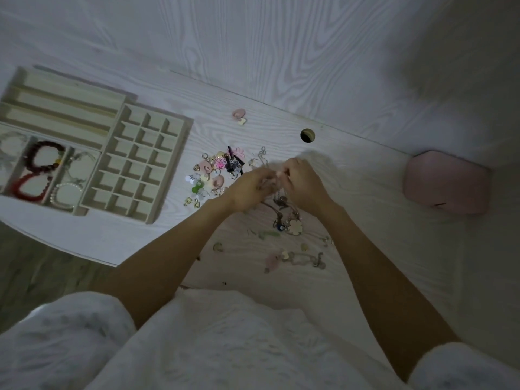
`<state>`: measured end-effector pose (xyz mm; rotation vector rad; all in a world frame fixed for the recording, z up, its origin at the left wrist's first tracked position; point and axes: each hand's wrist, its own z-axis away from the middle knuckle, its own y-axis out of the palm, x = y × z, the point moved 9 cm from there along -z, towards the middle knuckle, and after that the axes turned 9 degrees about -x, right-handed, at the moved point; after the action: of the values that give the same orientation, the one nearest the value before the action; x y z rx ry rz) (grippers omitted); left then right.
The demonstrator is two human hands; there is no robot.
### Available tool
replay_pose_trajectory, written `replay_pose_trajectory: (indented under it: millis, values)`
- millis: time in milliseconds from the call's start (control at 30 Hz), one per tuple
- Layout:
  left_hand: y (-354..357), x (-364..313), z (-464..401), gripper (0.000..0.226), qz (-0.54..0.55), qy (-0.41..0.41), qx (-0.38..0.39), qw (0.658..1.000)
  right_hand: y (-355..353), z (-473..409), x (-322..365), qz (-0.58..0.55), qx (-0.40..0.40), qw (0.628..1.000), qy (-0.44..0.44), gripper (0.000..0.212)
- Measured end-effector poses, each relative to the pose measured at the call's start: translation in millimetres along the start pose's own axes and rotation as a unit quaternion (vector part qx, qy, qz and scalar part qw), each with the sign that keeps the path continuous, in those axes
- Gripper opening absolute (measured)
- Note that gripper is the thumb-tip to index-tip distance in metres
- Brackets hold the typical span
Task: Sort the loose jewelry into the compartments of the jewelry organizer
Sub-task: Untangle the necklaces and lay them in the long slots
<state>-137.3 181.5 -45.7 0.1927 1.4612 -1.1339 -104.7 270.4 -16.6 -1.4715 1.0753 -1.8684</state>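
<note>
Both hands meet over the middle of the counter [281, 88]. Left hand [247, 190] and right hand [302, 182] have fingers curled inward, pinching a tangle of chains [284, 209] that trails down toward the person. Likely reason: the chains are knotted and need two hands to separate before sorting. Exact pinch points blurred.

Pile of small charms and earrings [216, 173] lies just left of the hands, between them and the grid tray [140, 161], so the carry is short. Grid compartments appear unfilled. Bracelet tray [47, 170] at far left holds a dark red bead bracelet [45, 157] and a pearl bracelet [63, 195]. Long-slot tray [62, 105] behind it looks unfilled.

Room: grid tray's near corner sits close to the counter's front edge. Stray pieces [295, 257] lie near the person. Pink case [446, 181] well apart at right; cable hole [307, 135] behind the hands.
</note>
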Motion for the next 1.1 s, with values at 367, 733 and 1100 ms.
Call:
replay_pose_trajectory:
  millis: [367,733,1100]
  values:
    - [-30,5,54,0.015,0.226,-0.042,-0.041,0.972,-46,14,13,-0.321,-0.056,0.935,0.143,0.011]
    - [-116,67,110,0.025,0.231,-0.151,-0.237,0.932,10,37,35,-0.244,0.15,0.954,0.091,0.009]
    - [-183,120,167,0.01,0.116,-0.174,-0.264,0.942,28,22,73,-0.318,0.128,0.935,0.087,0.015]
